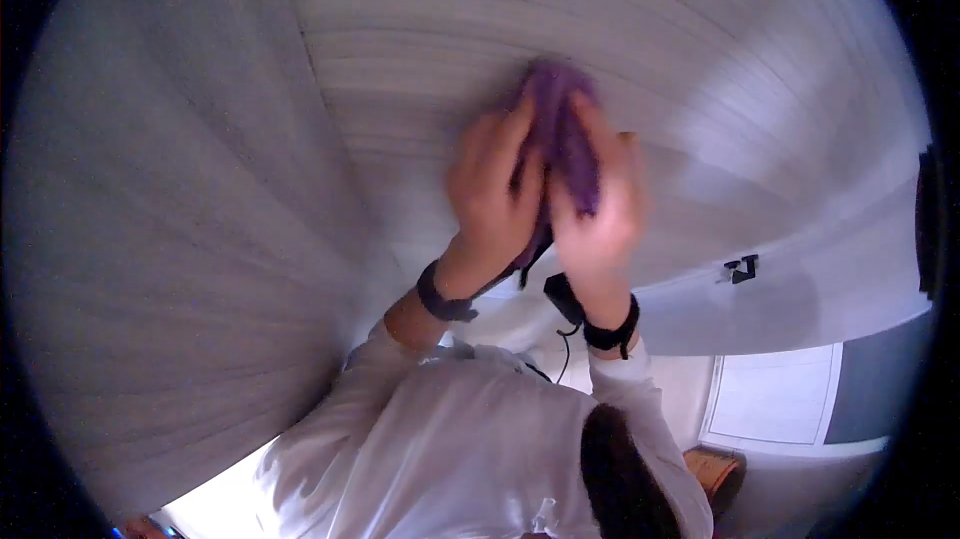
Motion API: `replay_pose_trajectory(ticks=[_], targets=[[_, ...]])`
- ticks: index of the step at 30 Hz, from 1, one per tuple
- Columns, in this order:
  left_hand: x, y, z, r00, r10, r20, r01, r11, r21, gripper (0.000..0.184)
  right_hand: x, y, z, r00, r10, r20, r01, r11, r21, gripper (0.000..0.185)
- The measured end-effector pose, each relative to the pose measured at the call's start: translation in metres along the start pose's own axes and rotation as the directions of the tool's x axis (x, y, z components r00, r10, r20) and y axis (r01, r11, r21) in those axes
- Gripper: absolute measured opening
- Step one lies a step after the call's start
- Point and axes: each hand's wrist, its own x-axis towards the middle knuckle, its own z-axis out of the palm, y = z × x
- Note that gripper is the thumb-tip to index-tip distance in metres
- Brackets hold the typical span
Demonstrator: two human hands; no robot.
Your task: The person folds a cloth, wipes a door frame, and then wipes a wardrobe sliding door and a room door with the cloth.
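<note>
A bunched purple cloth (565,129) is held between my two hands, in front of a pale wood-grain panel. My left hand (490,179) has its fingers closed on the cloth's left side. From the right side, my right hand (605,194) grips the same cloth, blurred by motion. Part of the cloth hangs below, between my palms. Whether the cloth touches the panel I cannot tell. Each wrist wears a dark band.
The wood-grain panel (400,29) meets another grey panel (190,189) along a seam at the left. A black door handle (742,269) sticks out at the right. Lower right are a white framed panel (775,394) and a brown object (712,469). A thin black cable (567,349) hangs near my right wrist.
</note>
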Motion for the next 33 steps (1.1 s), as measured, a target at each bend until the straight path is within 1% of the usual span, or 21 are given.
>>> replay_pose_trajectory(ticks=[1,3,5,6,8,9,11,14,15,18,20,23,24,25,26,27,28,30,31,33], targets=[[0.009,0.006,0.007,0.999,0.034,-0.005,-0.034,0.998,-0.046,0.039,0.008,-0.002,-0.006,1.0,0.011,-0.026,-0.012,0.999,-0.032,0.047],[0.02,0.015,0.011,0.998,0.046,0.031,-0.045,0.998,-0.041,0.041,0.022,-0.006,-0.014,0.996,0.027,-0.085,-0.035,0.995,-0.088,0.045],[0.02,0.015,0.014,0.996,0.066,0.059,-0.066,0.998,0.006,0.044,0.021,-0.001,-0.015,0.996,0.042,-0.078,-0.053,0.987,-0.15,0.046],[0.017,0.013,0.014,0.995,0.054,0.083,-0.054,0.999,-0.007,0.044,0.019,0.001,-0.015,0.996,0.047,-0.071,-0.059,0.982,-0.178,0.046],[0.003,0.005,0.009,0.991,0.02,0.131,-0.017,1.0,-0.025,0.042,0.005,-0.003,-0.014,0.989,0.145,0.03,-0.137,0.974,-0.179,0.047],[-0.009,-0.001,0.005,0.99,-0.002,0.142,0.001,1.0,0.007,0.042,-0.004,-0.005,-0.013,0.977,0.197,0.084,-0.179,0.967,-0.183,0.047],[-0.043,-0.019,-0.001,0.987,-0.041,0.155,0.029,0.997,0.074,0.041,-0.03,0.0,-0.005,0.958,0.22,0.182,-0.184,0.963,-0.195,0.049],[-0.103,-0.05,-0.009,0.966,-0.196,0.17,0.191,0.981,0.044,0.04,-0.064,0.008,0.006,0.914,0.26,0.312,-0.21,0.96,-0.186,0.052],[-0.104,-0.05,-0.011,0.969,-0.183,0.166,0.178,0.983,0.047,0.04,-0.069,0.008,0.007,0.894,0.277,0.352,-0.225,0.957,-0.183,0.053],[-0.099,-0.047,-0.009,0.98,-0.138,0.142,0.133,0.99,0.047,0.039,-0.067,0.015,0.007,0.911,0.237,0.337,-0.176,0.964,-0.201,0.053],[-0.071,-0.034,0.0,0.987,-0.098,0.129,0.093,0.995,0.042,0.039,-0.055,0.02,0.005,0.959,0.173,0.223,-0.147,0.981,-0.126,0.051],[-0.034,-0.016,0.017,0.997,0.059,0.054,-0.062,0.996,0.061,0.042,-0.025,0.02,-0.005,0.992,0.112,0.066,-0.108,0.992,-0.061,0.047],[-0.032,-0.008,0.02,0.994,0.033,0.103,-0.037,0.998,0.045,0.043,-0.021,0.022,-0.009,0.995,0.094,0.018,-0.093,0.995,-0.048,0.046],[-0.027,-0.001,0.02,0.988,0.009,0.154,-0.014,0.999,0.031,0.044,-0.023,0.028,-0.012,0.996,0.088,-0.005,-0.088,0.994,-0.057,0.052],[-0.024,0.001,0.02,0.979,-0.011,0.204,0.007,1.0,0.016,0.045,-0.025,0.032,-0.014,0.997,0.077,-0.017,-0.078,0.993,-0.094,0.053],[-0.026,0.003,0.019,0.977,0.016,0.215,-0.025,0.999,0.039,0.046,-0.029,0.035,-0.016,0.997,0.067,-0.028,-0.07,0.989,-0.131,0.054],[-0.033,0.002,0.018,0.966,-0.012,0.258,0.0,0.999,0.046,0.046,-0.035,0.036,-0.016,0.997,0.059,-0.04,-0.064,0.984,-0.169,0.055],[-0.057,-0.006,0.016,0.936,-0.072,0.343,0.053,0.997,0.063,0.046,-0.059,0.034,-0.018,0.979,0.201,0.021,-0.195,0.969,-0.154,0.055],[-0.07,-0.01,0.016,0.944,-0.094,0.315,0.086,0.995,0.041,0.047,-0.067,0.034,-0.018,0.961,0.27,0.052,-0.26,0.954,-0.15,0.056],[-0.082,-0.014,0.017,0.942,-0.118,0.315,0.119,0.993,0.016,0.048,-0.073,0.034,-0.021,0.939,0.326,0.112,-0.309,0.939,-0.15,0.054]])
